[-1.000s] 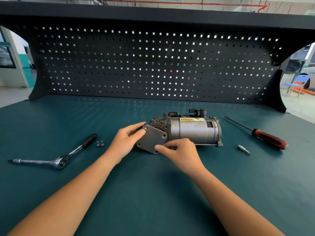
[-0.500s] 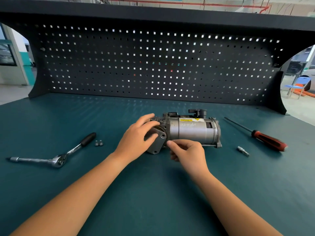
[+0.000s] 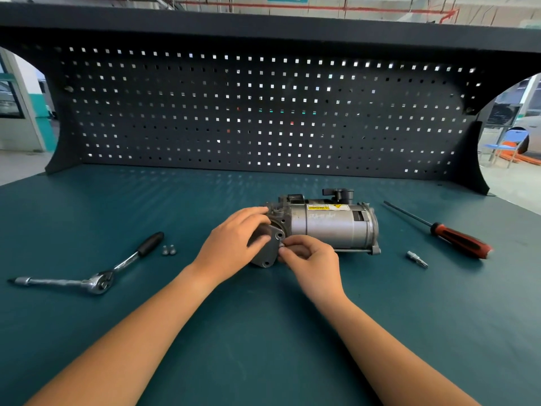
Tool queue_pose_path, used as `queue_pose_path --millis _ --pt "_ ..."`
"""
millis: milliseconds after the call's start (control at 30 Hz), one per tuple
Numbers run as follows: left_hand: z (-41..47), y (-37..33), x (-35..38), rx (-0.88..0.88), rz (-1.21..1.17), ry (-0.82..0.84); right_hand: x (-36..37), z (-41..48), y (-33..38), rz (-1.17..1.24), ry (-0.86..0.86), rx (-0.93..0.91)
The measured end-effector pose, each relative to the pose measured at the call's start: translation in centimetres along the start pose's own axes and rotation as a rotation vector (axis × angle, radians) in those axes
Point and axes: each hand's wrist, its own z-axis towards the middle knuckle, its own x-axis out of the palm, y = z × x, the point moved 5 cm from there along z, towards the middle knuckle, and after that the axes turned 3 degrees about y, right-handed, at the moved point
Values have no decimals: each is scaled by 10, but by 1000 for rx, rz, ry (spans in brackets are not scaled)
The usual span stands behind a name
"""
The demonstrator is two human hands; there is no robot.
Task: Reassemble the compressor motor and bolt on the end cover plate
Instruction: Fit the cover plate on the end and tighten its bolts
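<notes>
A silver compressor motor (image 3: 328, 227) with a yellow warning label lies on its side on the teal bench mat (image 3: 263, 332). A grey end cover plate (image 3: 270, 252) with corner holes sits against the motor's left end. My left hand (image 3: 231, 244) holds the plate there, fingers curved over its top edge and thumb on its face. My right hand (image 3: 313, 262) pinches a small bolt (image 3: 282, 245) at the plate's right edge, beside a corner hole. Two more loose bolts (image 3: 169, 249) lie left of the motor.
A ratchet wrench (image 3: 96, 281) with an extension lies at the left. A red-handled screwdriver (image 3: 456, 238) and a small metal bit (image 3: 417, 258) lie right of the motor. A black pegboard (image 3: 263, 112) walls off the back of the bench.
The plate went from leaning away to sitting against the motor's end. My left hand closed over it. My right hand rose from the plate's lower edge to its right corner with a bolt.
</notes>
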Motion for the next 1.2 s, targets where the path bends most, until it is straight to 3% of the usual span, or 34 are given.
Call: queue_pose_path --millis 333,600,833,1000,1200 --pt "5 0 -1 -100 -83 -37 -1 5 1 -64 -63 -43" --pt "2 4 4 -28 -80 19 1 9 5 -112 -107 -11" --pt "-4 19 -2 -91 -341 -77 1 11 3 -102 -136 10" --pt "-7 22 -1 -70 -268 -37 -1 12 -2 -157 -154 67" --pt "-10 32 -1 -282 -362 -139 6 7 -6 -206 -47 180"
